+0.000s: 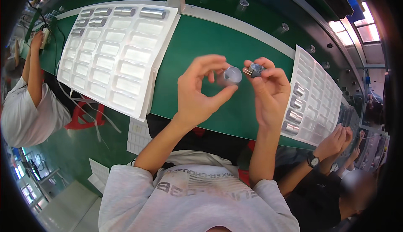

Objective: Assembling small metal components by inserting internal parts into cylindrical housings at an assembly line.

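Note:
Over the green table, my left hand (195, 91) grips a short silvery cylinder (232, 76) between thumb and fingers, its round end turned toward my right hand; motion blurs it a little. My right hand (272, 91) is closed on a small dark part (255, 69) with a thin metal shaft or pins pointing left toward the cylinder. The two pieces are close but apart. To the left lies a white moulded tray (145, 70), with several silver cylinders (153, 13) in its far pockets.
A second white tray (310, 102) on the right holds several metal cylinders (294, 116) along its near-left side. Beyond the table's raised edge, cylinders (242, 5) stand on a dark green surface. Co-workers sit on both sides; the right one's hands (331, 144) are near that tray.

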Motion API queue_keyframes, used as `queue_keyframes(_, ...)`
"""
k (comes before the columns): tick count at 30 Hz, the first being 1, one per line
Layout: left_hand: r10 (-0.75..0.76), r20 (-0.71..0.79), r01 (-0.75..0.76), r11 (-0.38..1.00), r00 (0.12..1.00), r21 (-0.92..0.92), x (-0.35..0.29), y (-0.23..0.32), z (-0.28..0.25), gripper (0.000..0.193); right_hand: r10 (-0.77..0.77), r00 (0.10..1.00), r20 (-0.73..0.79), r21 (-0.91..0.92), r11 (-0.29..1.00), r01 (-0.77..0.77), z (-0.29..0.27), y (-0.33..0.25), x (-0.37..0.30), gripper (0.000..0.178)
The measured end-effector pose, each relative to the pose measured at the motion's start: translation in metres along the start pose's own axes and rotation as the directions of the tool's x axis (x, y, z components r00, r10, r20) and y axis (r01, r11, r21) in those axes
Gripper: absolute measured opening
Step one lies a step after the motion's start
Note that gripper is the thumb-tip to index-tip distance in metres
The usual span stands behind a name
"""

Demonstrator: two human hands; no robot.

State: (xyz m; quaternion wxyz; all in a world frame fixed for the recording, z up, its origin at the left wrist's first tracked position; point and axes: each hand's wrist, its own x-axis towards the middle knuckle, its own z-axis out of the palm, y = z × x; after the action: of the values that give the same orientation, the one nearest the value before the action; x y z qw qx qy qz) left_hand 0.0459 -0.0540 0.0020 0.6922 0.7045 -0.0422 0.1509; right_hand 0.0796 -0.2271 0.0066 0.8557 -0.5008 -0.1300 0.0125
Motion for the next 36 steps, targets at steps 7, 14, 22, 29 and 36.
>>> queue_keyframes(7, 0.233, 0.047, -0.237, 0.965, 0.971, 0.116, 0.003, 0.000, -0.002, 0.044, 0.004, 1.000, 0.017, -0.193, 0.981, 0.000, 0.000, -0.018, -0.004, 0.031)
queue_keyframes(14, 0.246, 0.047, -0.251, 0.952, 0.968, 0.176, 0.000, 0.012, 0.002, 0.045, -0.060, 0.989, 0.135, -0.355, 0.929, 0.105, 0.011, -0.020, -0.004, 0.030)
queue_keyframes(22, 0.131, 0.077, -0.129, 0.991, 0.988, -0.034, -0.006, 0.012, 0.004, 0.044, -0.013, 0.993, 0.120, -0.329, 0.943, 0.052, 0.009, -0.027, -0.006, 0.024)
queue_keyframes(29, 0.085, -0.067, -0.084, 0.996, 0.994, 0.023, -0.015, 0.014, 0.018, 0.043, -0.178, 0.969, 0.174, -0.445, 0.863, 0.239, 0.008, -0.019, -0.007, 0.020)
queue_keyframes(36, 0.096, -0.055, -0.097, 0.995, 0.994, -0.023, -0.014, 0.014, 0.019, 0.042, -0.140, 0.961, 0.237, -0.499, 0.831, 0.245, 0.008, -0.019, -0.004, 0.029)
